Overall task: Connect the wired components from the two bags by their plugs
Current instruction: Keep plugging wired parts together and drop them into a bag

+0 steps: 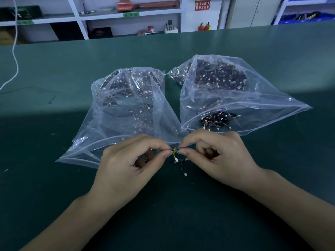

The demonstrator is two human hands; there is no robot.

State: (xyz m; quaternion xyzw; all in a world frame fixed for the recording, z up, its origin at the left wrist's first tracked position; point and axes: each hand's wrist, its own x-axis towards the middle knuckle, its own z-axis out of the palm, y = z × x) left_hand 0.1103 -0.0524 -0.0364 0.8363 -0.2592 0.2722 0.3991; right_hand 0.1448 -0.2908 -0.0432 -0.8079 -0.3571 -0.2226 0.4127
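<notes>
Your left hand [126, 160] and right hand [215, 156] meet low over the green counter [54, 178], in front of the two bags. The fingers of your left hand are curled, thumb and forefinger pinching one end of a thin dark wired component [174, 149]; the fingers of your right hand are curled the same way and pinch its other end, so the piece spans the small gap between your fingertips. A yellow wire loops down from it to a white plug [176, 159]. Just beneath lies a small black board [178, 161], and an orange lead from it ends in a second white plug [185, 173] that lies on the counter. Whether the first plug is seated in the board, I cannot tell.

Beyond your left hand, the left bag [126, 109] lies open toward you, full of dark wired parts. Beside it, the right bag [226, 91] holds more, with a small cluster [217, 119] near its mouth. Shelving [126, 15] stands past the counter's far edge.
</notes>
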